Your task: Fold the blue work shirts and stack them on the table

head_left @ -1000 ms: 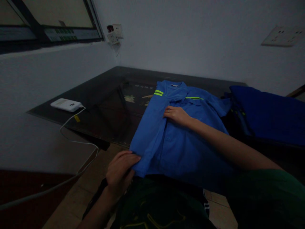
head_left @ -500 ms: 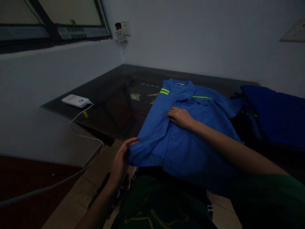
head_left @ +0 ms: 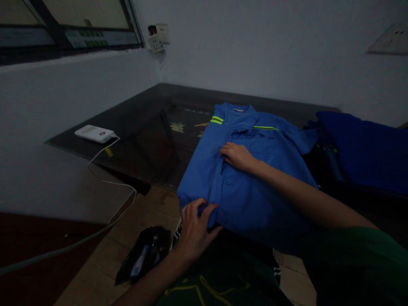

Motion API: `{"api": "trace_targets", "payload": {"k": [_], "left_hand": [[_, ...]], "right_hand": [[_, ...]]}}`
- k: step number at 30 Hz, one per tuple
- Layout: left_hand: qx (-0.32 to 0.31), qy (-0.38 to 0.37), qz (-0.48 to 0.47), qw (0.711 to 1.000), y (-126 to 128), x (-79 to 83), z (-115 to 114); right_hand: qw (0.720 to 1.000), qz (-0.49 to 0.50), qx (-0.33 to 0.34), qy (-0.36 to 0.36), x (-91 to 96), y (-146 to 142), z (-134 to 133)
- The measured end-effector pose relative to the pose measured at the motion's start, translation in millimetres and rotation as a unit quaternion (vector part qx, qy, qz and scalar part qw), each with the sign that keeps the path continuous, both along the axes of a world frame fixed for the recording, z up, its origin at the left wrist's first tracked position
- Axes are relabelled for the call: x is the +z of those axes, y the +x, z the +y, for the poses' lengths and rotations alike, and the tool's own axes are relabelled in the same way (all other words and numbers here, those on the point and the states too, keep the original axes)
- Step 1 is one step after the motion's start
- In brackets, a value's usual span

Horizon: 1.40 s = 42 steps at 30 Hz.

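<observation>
A blue work shirt [head_left: 267,170] lies spread on the dark table, its collar toward the wall. It has bright yellow-green stripes on a sleeve and across the chest. One side of it is folded inward toward the button front. My right hand [head_left: 237,156] is closed on the fabric at the fold, near the middle of the chest. At the bottom hem, my left hand [head_left: 194,229] rests on the shirt with its fingers spread and the thumb apart.
On the dark table [head_left: 140,110], a white power bank [head_left: 95,134] trails a white cable over the edge. Darker blue folded clothing [head_left: 366,153] is piled at the right. A black bag [head_left: 145,255] lies on the floor. Wall sockets [head_left: 157,38] hang loose in the corner.
My left hand has moved right along the hem from the shirt's outer left corner, and the cloth there now lies flatter. My right hand stays on the fold. The view has shifted slightly.
</observation>
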<state>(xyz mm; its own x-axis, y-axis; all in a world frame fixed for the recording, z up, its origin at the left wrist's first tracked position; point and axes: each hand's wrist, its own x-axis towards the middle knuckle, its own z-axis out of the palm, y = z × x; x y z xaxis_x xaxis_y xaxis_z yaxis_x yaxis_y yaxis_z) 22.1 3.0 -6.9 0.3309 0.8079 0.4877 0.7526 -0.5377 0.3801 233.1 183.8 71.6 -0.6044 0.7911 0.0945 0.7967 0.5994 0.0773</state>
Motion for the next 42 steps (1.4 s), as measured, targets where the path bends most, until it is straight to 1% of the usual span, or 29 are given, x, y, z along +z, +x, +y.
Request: {"api": "trace_targets", "payload": {"k": [2, 4, 6, 8, 10, 12, 14, 17, 19, 21, 22, 23, 25, 27, 29, 31, 33, 35, 37, 38, 39, 40, 41, 42], "left_hand": [[0.016, -0.001, 0.006, 1.0, 3, -1.7, 0], [0.02, -0.005, -0.006, 1.0, 1, 0.4, 0], [0.005, -0.015, -0.036, 0.999, -7, 6.2, 0], [-0.023, -0.024, -0.071, 0.997, -19, 14.0, 1], [-0.049, -0.018, -0.089, 0.995, -32, 20.7, 5], [-0.061, 0.0, -0.089, 0.994, -43, 24.3, 10], [-0.046, 0.017, -0.094, 0.994, -49, 25.3, 17], [0.007, 0.033, -0.126, 0.991, -49, 29.0, 26], [0.042, 0.049, -0.154, 0.986, -48, 37.7, 27], [0.047, 0.067, -0.181, 0.98, -48, 51.2, 24], [0.029, 0.073, -0.191, 0.978, -48, 58.2, 21], [-0.005, 0.075, -0.198, 0.977, -49, 64.2, 18], [-0.094, 0.063, -0.202, 0.973, -50, 70.0, 12], [-0.181, 0.05, -0.19, 0.964, -50, 64.7, 7], [-0.232, 0.052, -0.167, 0.957, -50, 49.9, 5], [-0.253, 0.061, -0.141, 0.955, -48, 31.8, 4], [-0.259, 0.063, -0.109, 0.958, -47, 16.9, 4], [-0.27, 0.054, -0.049, 0.96, -48, 7.7, 3], [-0.294, 0.035, 0.017, 0.955, -52, 1.8, 1], [-0.305, 0.023, 0.035, 0.951, -56, -1.6, 0], [-0.306, 0.013, 0.027, 0.952, -60, -6.1, 0], [-0.284, 0.002, -0.008, 0.959, -65, -11.8, 0], [-0.234, -0.013, -0.07, 0.97, -69, -18.8, 2], [-0.158, -0.035, -0.148, 0.976, -73, -26.6, 5]], "right_hand": [[1.0, 0.005, -0.003, -0.002, -1.8, 1, -1], [1.0, 0.014, -0.003, -0.006, -3.7, 2, 0], [0.999, 0.03, 0.005, -0.016, -5.6, 5, 2], [0.997, 0.059, 0.026, -0.036, -7.0, 9, 5], [0.992, 0.094, 0.054, -0.065, -7.8, 14, 9], [0.987, 0.117, 0.071, -0.088, -7.9, 18, 11], [0.986, 0.117, 0.07, -0.096, -7.2, 20, 12], [0.99, 0.1, 0.049, -0.086, -5.0, 18, 11], [0.992, 0.096, 0.026, -0.073, -2.3, 15, 10], [0.993, 0.105, -0.003, -0.052, 1.4, 11, 8], [0.993, 0.114, -0.014, -0.04, 3.4, 10, 7], [0.992, 0.124, -0.022, -0.028, 5.3, 9, 6], [0.991, 0.133, -0.03, -0.009, 7.3, 9, 3], [0.993, 0.117, -0.031, -0.006, 5.1, 12, 0], [0.995, 0.091, -0.021, -0.019, -2.1, 18, -2], [0.996, 0.08, 0.014, -0.036, -12.5, 27, -5], [0.994, 0.081, 0.055, -0.041, -22.2, 36, -7], [0.993, 0.077, 0.085, -0.028, -27.3, 44, -12], [0.992, 0.064, 0.109, -0.013, -26.4, 48, -20], [0.991, 0.057, 0.123, -0.008, -24.0, 49, -26], [0.99, 0.05, 0.135, -0.007, -20.8, 49, -34], [0.988, 0.044, 0.146, -0.009, -17.3, 48, -42], [0.987, 0.039, 0.156, -0.012, -13.8, 46, -51], [0.986, 0.036, 0.165, -0.017, -10.8, 42, -60]]}}
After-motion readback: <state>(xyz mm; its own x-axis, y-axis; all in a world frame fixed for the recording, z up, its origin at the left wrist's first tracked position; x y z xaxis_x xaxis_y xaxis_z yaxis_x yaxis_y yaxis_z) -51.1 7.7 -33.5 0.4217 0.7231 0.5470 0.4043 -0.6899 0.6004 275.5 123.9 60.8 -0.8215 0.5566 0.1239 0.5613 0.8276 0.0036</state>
